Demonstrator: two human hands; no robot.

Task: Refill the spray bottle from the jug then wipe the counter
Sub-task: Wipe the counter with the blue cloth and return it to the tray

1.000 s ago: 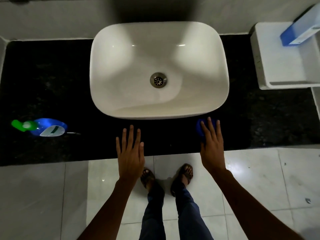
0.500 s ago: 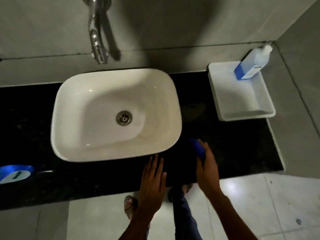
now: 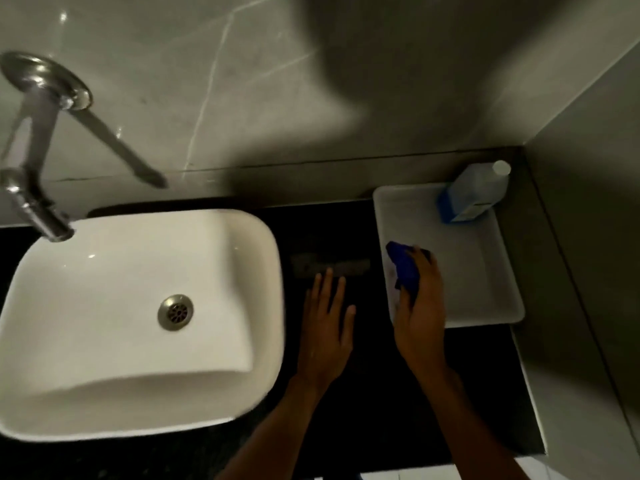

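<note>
Two hands on counter (image 3: pixel 374 393), right hand (image 3: pixel 417 306) gripping cloth (image 3: pixel 403 268) over tray (image 3: pixel 485 289) edge

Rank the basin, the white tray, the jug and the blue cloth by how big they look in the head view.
1. basin
2. white tray
3. jug
4. blue cloth, partly hidden by the right hand, so its rank below the jug is unsure.

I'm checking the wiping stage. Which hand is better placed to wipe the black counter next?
Probably the right hand: it grips the blue cloth, over the white tray's edge. The left hand is open.
</note>
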